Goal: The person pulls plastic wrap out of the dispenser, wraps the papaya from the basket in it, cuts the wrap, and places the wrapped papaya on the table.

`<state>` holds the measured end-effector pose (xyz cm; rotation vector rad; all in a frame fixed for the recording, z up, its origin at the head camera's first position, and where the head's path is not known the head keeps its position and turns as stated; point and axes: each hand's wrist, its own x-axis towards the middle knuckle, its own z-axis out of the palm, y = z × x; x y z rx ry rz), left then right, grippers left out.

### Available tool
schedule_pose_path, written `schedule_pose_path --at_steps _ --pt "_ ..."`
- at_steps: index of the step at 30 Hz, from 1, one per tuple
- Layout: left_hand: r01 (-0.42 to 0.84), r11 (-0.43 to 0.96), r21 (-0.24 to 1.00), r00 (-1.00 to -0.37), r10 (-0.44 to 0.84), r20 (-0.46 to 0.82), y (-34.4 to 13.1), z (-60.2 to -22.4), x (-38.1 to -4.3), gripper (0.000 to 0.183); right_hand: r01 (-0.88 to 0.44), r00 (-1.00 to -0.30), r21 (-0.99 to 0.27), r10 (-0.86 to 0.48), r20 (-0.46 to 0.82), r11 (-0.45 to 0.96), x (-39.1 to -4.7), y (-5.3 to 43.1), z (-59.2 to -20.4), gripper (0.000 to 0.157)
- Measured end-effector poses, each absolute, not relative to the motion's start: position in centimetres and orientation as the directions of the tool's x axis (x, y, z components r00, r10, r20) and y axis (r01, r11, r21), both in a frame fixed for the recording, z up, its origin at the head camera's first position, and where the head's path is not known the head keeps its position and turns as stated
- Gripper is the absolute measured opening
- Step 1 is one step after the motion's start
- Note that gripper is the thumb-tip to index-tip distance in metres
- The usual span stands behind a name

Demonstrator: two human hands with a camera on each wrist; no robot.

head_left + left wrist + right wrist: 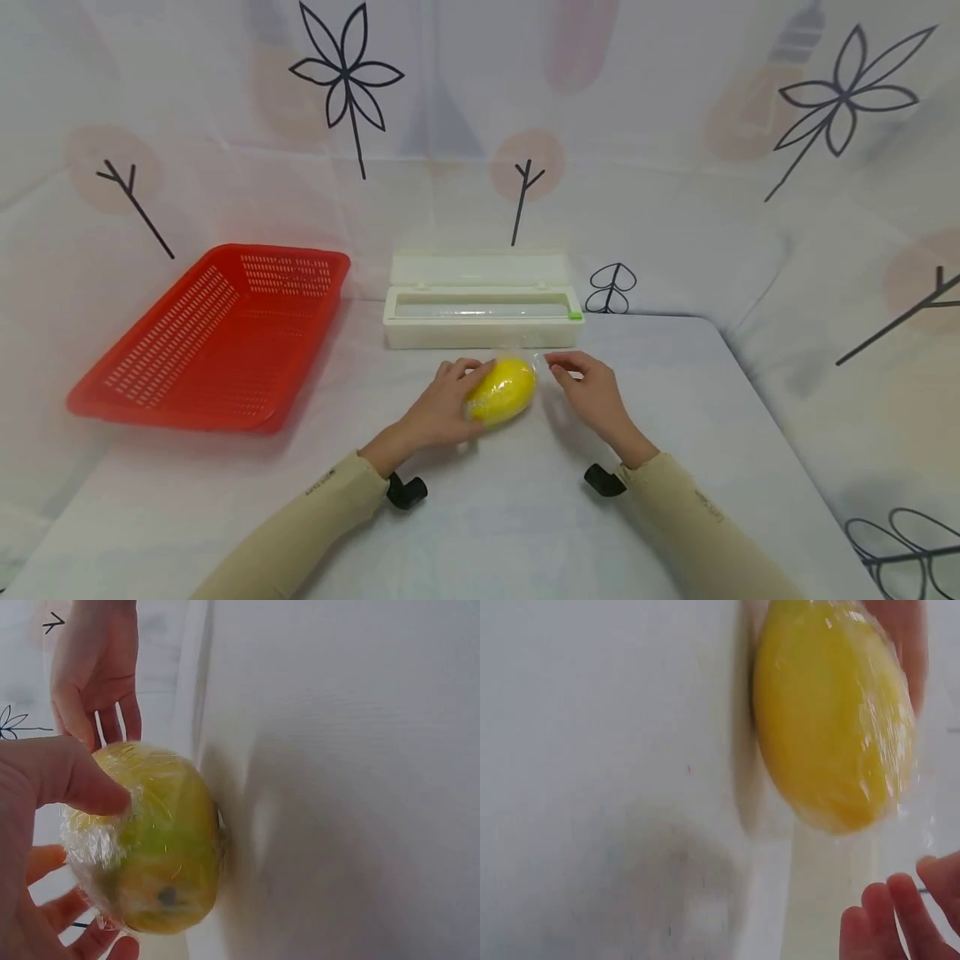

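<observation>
A yellow oval fruit (502, 392), which looks like a mango, is wrapped in shiny clear cling film on the white table. My left hand (447, 402) grips its left end, thumb on the near side; in the left wrist view the thumb presses the wrinkled film, and a greenish patch and dark spot show through. My right hand (592, 396) is just beyond the fruit's right end, thumb and forefinger pinching a loose bit of cling film (537, 360). The right wrist view shows the fruit (832, 720) apart from the right fingertips (900, 889).
Behind the hands stands a white cling film dispenser (483, 335), its lid raised and a roll inside. A red perforated basket (300, 392) stands at the left. Patterned cloth (660, 233) hangs behind the white table (510, 533).
</observation>
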<state>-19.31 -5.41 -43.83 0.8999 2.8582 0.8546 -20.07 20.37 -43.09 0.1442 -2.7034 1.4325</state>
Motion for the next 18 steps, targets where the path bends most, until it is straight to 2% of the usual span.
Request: schedule_pose_path --at_steps 3,6,10,13,18 --pt "0.574 0.665 0.477 -0.800 0.579 0.155 -5.4 -43.6 -19.4 0.080 -0.032 -0.999 -0.861 -0.038 0.014 0.507 -21.1 21.3 -42.9 0.027" --pt "0.613 0.642 0.460 -0.772 0.611 0.176 -5.4 -43.5 -19.6 0.074 0.018 -0.987 -0.891 -0.133 -0.087 0.453 -22.1 21.8 -43.0 0.038" --pt "0.663 0.597 0.452 -0.733 0.642 0.226 -5.5 -43.7 -19.7 0.071 0.079 -0.937 -0.908 -0.281 -0.209 0.410 -22.8 21.9 -43.1 0.049" --pt "0.696 0.572 0.433 -0.706 0.654 0.270 -5.5 -43.9 -19.9 0.068 0.109 -0.909 -0.919 -0.337 -0.247 0.379 -22.6 22.0 -43.1 0.045" --pt "0.737 0.566 0.370 -0.673 0.664 0.326 -5.5 -44.2 -20.1 0.064 0.081 -0.898 -0.956 -0.396 -0.194 0.283 -21.6 22.9 -43.0 0.030"
